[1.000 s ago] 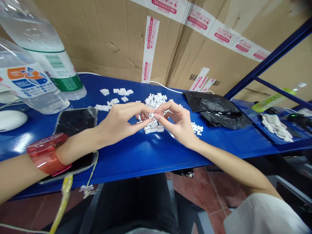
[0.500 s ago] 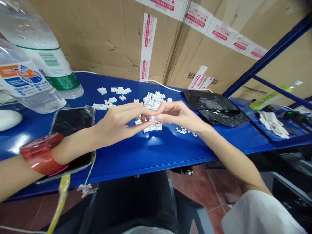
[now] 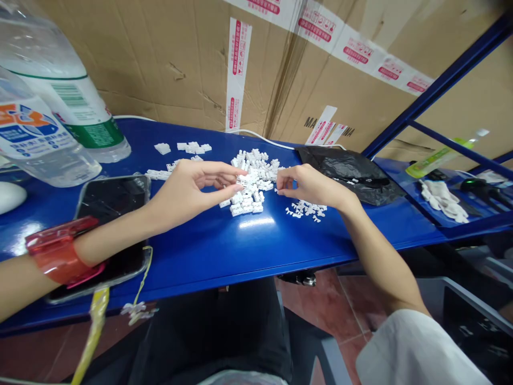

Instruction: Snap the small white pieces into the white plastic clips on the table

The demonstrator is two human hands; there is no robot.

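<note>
A heap of small white plastic connector blocks (image 3: 250, 184) lies in the middle of the blue table (image 3: 256, 248). My left hand (image 3: 190, 190) reaches over its left edge, with the fingers apart and the fingertips at the blocks. My right hand (image 3: 306, 186) sits at the heap's right side, fingers loosely curled, and seems to hold nothing. Just below that palm lie small white clips (image 3: 304, 210). A few more blocks (image 3: 193, 147) form a separate group further left. A red translucent band (image 3: 60, 254) circles my left wrist.
A black phone (image 3: 112, 227) lies under my left forearm. Two plastic water bottles (image 3: 56, 101) stand at the left, near a white mouse (image 3: 8, 196). A black plastic bag (image 3: 348, 176) lies at the right. Cardboard boxes (image 3: 160, 64) form the back wall.
My hands have come apart. Their fingertips met over the heap before; now the right hand has moved right and the left hand slightly left. The view has also shifted slightly.
</note>
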